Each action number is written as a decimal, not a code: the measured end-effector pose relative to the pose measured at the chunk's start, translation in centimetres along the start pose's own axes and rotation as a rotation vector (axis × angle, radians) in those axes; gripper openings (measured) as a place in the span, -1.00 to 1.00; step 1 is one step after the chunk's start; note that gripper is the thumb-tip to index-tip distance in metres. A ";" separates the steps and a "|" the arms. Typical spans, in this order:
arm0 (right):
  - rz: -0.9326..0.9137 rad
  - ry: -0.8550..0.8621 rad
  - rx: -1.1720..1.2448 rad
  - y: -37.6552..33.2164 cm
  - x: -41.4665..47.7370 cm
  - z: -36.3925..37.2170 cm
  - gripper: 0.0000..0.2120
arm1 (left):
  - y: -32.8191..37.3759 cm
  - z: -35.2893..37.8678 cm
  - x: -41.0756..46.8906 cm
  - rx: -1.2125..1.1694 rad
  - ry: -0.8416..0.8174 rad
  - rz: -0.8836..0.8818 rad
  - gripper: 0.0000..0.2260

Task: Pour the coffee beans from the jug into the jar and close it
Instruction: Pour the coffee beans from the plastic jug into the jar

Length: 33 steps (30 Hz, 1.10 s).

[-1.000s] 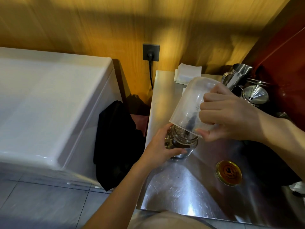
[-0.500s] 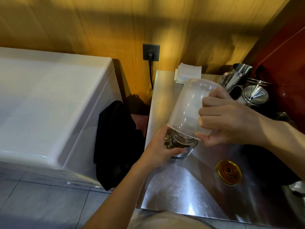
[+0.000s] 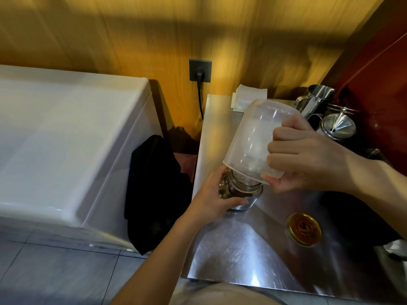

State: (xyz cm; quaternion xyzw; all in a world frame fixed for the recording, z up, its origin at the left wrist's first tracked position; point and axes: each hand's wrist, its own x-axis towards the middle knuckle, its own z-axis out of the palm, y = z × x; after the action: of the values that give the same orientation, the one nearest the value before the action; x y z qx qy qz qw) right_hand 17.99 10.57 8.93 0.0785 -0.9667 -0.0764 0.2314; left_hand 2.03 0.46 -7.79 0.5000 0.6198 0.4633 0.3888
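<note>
My right hand (image 3: 308, 157) grips a clear plastic jug (image 3: 253, 137) by its handle side, tipped nearly upside down with its rim over the mouth of a glass jar (image 3: 244, 190). The jug looks empty inside. The jar stands on the steel counter (image 3: 242, 249) with dark coffee beans in its lower part. My left hand (image 3: 213, 197) wraps around the jar's left side and steadies it. A gold jar lid (image 3: 304, 228) lies flat on the counter to the right of the jar.
Steel pitchers (image 3: 317, 102) and a steel funnel (image 3: 339, 126) stand at the counter's back right. Folded white paper (image 3: 246, 95) lies at the back. A white chest appliance (image 3: 66, 139) stands left, with black cloth (image 3: 154, 190) in the gap. A plugged wall socket (image 3: 200, 70) is above.
The last dark beans seen in the jug a second ago have gone; the jug has tipped a little more over the jar. My left hand has stayed on the jar.
</note>
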 end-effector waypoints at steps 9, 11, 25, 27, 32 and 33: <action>0.053 0.004 0.054 -0.3 -0.2 -0.2 -0.65 | 0.2 -0.1 -0.2 0.009 -0.002 -0.010 -0.39; 0.075 0.021 0.031 -0.3 -0.4 -0.1 -0.63 | 0.3 -0.2 -0.2 0.006 -0.017 -0.009 -0.32; 0.949 0.543 0.435 -1.0 -5.3 3.1 -0.74 | 0.6 -0.6 -0.4 0.064 -0.047 -0.016 -0.23; 1.081 0.669 0.557 -1.2 -6.0 3.6 -0.78 | 0.5 -0.5 -0.4 0.066 -0.049 -0.020 -0.22; 1.324 0.976 0.727 -1.9 -7.3 5.2 -0.77 | 0.4 -0.6 -0.4 0.066 -0.057 -0.033 -0.17; 1.357 1.005 0.742 -1.9 -7.6 5.6 -0.75 | 0.3 -0.6 -0.3 0.054 -0.063 -0.029 -0.18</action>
State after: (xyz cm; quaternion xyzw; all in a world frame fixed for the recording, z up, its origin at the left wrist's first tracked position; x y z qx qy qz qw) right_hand 22.36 10.75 0.28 -0.4120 -0.5539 0.4336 0.5792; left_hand 1.57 0.06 -7.28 0.5156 0.6267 0.4249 0.4010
